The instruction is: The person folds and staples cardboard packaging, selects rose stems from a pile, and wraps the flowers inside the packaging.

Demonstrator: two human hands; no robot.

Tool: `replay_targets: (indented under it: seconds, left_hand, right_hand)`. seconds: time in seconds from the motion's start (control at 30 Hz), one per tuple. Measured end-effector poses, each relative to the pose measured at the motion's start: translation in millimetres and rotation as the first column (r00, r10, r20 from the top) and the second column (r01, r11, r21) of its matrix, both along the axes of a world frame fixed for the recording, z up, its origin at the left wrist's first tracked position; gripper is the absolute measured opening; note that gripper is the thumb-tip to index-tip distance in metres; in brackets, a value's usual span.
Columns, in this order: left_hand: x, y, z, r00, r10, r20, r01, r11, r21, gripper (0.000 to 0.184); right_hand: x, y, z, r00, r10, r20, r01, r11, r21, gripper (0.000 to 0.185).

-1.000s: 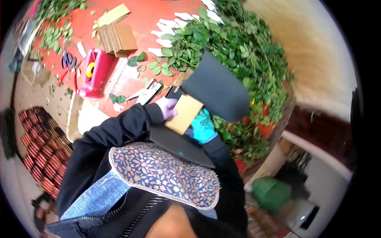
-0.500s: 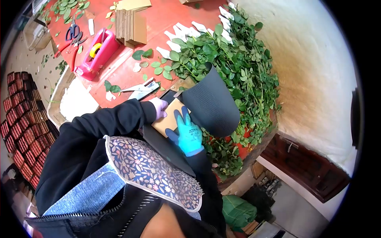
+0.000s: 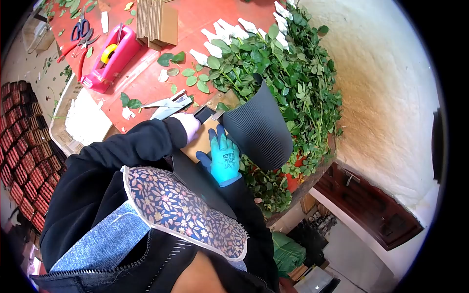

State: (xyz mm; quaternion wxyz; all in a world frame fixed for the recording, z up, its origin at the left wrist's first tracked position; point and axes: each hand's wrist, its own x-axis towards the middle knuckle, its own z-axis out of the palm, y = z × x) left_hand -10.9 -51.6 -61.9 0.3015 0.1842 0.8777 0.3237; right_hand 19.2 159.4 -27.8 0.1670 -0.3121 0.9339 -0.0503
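Observation:
A brown cardboard piece [image 3: 201,140] lies before me beside a dark holder with a metal clip [image 3: 218,115]. My left hand [image 3: 188,128], in a pale purple glove, grips its left edge; the fingertips are partly hidden. Flat on the cardboard rests my right hand [image 3: 224,158], in a turquoise glove with dark blue fingertips, its fingers stretched out and the thumb apart. A black ribbed sheet [image 3: 259,129] curves upward just right of the hands. Above my left hand is a silver plier-like tool [image 3: 171,104].
Leafy stems with white-wrapped heads [image 3: 293,88] cover the table's right side. A pink tape dispenser [image 3: 110,61], a cardboard stack [image 3: 157,24], scissors [image 3: 80,30] and red-handled pruners [image 3: 80,46] lie at the upper left. A crate with white paper [image 3: 85,119] stands left.
My left hand has shifted slightly left and down along the cardboard's edge. My right hand has slid a little left with its fingers still flat. The whole view has shifted slightly.

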Motion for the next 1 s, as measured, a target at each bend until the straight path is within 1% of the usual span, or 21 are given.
replay_targets:
  seconds: [0.1, 0.17, 0.2, 0.27, 0.3, 0.33, 0.4, 0.43, 0.47, 0.5, 0.57, 0.6, 0.63, 0.7, 0.73, 0.77, 0.83, 0.87, 0.9, 0.97, 1.0]
  left_hand:
    - [-3, -14, 7, 0.999, 0.044, -0.012, -0.044, 0.999, 0.029, 0.023]
    - [-6, -24, 11, 0.995, 0.098, -0.024, -0.098, 0.995, -0.021, 0.022]
    - [2, -23, 4, 0.988, 0.140, -0.062, -0.141, 0.990, -0.018, 0.020]
    - [-1, -31, -4, 0.982, 0.160, -0.104, -0.158, 0.987, 0.024, 0.019]
    - [-2, -33, -5, 0.980, 0.159, -0.120, -0.156, 0.987, 0.036, 0.019]
    - [-2, -33, -4, 0.981, 0.147, -0.124, -0.144, 0.989, 0.034, 0.019]
    - [-3, -26, 1, 0.957, 0.159, -0.242, -0.131, 0.983, 0.129, 0.019]
    - [-5, -21, 3, 0.955, 0.128, -0.268, -0.096, 0.987, 0.129, 0.019]
    - [-4, -16, 7, 0.948, 0.045, -0.314, 0.018, 0.980, 0.196, 0.027]
    - [-4, -13, 10, 0.931, -0.035, -0.362, 0.133, 0.959, 0.251, 0.039]
    - [-5, -6, 15, 0.908, -0.116, -0.403, 0.238, 0.934, 0.267, 0.057]
    - [-4, -2, 14, 0.898, -0.188, -0.398, 0.278, 0.943, 0.183, 0.062]
    - [-3, 1, 11, 0.899, -0.215, -0.383, 0.293, 0.943, 0.159, 0.064]
    - [-6, 6, 24, 0.931, -0.245, -0.271, 0.276, 0.958, 0.082, 0.063]
    - [-7, 6, 36, 0.918, -0.257, -0.301, 0.284, 0.957, 0.051, 0.062]
    - [-6, 7, 32, 0.904, -0.242, -0.353, 0.276, 0.960, 0.047, 0.062]
    - [-3, 11, 39, 0.918, -0.278, -0.283, 0.278, 0.960, -0.042, 0.062]
    - [-5, 13, 43, 0.935, -0.280, -0.219, 0.275, 0.960, -0.054, 0.062]
    - [-6, 15, 43, 0.932, -0.282, -0.228, 0.279, 0.959, -0.047, 0.063]
    - [-6, 19, 36, 0.909, -0.325, -0.259, 0.311, 0.946, -0.097, 0.064]
    - [-7, 18, 36, 0.912, -0.345, -0.223, 0.327, 0.938, -0.117, 0.064]
  right_hand:
    - [-3, -1, -2, 0.999, 0.013, -0.031, -0.013, 1.000, 0.010, 0.073]
    - [-4, -4, 0, 0.997, 0.041, -0.066, -0.040, 0.999, 0.017, 0.073]
    - [2, -1, 2, 0.996, 0.043, -0.076, -0.043, 0.999, 0.002, 0.073]
    - [2, -2, 1, 0.997, 0.034, -0.069, -0.031, 0.998, 0.050, 0.073]
    - [2, -1, 1, 0.997, 0.027, -0.075, -0.023, 0.999, 0.046, 0.073]
    - [2, -1, 1, 0.999, 0.014, -0.038, -0.013, 0.999, 0.031, 0.074]
    - [2, 0, 0, 1.000, -0.009, 0.001, 0.009, 1.000, 0.021, 0.075]
    - [2, 1, -2, 1.000, -0.017, -0.002, 0.017, 1.000, 0.026, 0.075]
    - [3, 2, 0, 1.000, -0.010, -0.015, 0.011, 1.000, 0.023, 0.074]
    - [6, 4, -3, 0.999, -0.003, -0.035, 0.004, 0.999, 0.036, 0.075]
    - [7, 4, -3, 1.000, -0.019, 0.020, 0.018, 0.997, 0.072, 0.076]
    - [10, 4, -5, 0.999, -0.029, 0.019, 0.026, 0.994, 0.110, 0.075]
    - [8, 0, 2, 0.994, -0.065, 0.092, 0.053, 0.990, 0.134, 0.072]
    - [16, 4, -4, 0.998, -0.057, -0.035, 0.059, 0.995, 0.079, 0.068]
    - [17, 5, -5, 0.998, -0.065, -0.025, 0.067, 0.992, 0.107, 0.066]
    - [15, 3, 0, 0.994, -0.095, 0.052, 0.089, 0.991, 0.103, 0.064]
    - [15, 3, 4, 0.996, -0.085, 0.011, 0.084, 0.996, 0.040, 0.063]
    - [11, 2, 8, 0.991, -0.094, 0.099, 0.090, 0.995, 0.044, 0.063]
    - [12, 4, 6, 0.991, -0.101, 0.090, 0.100, 0.995, 0.020, 0.064]
    - [10, 5, 10, 0.990, -0.097, 0.101, 0.100, 0.995, -0.025, 0.064]
    - [10, 5, 19, 0.989, -0.084, 0.119, 0.080, 0.996, 0.035, 0.060]
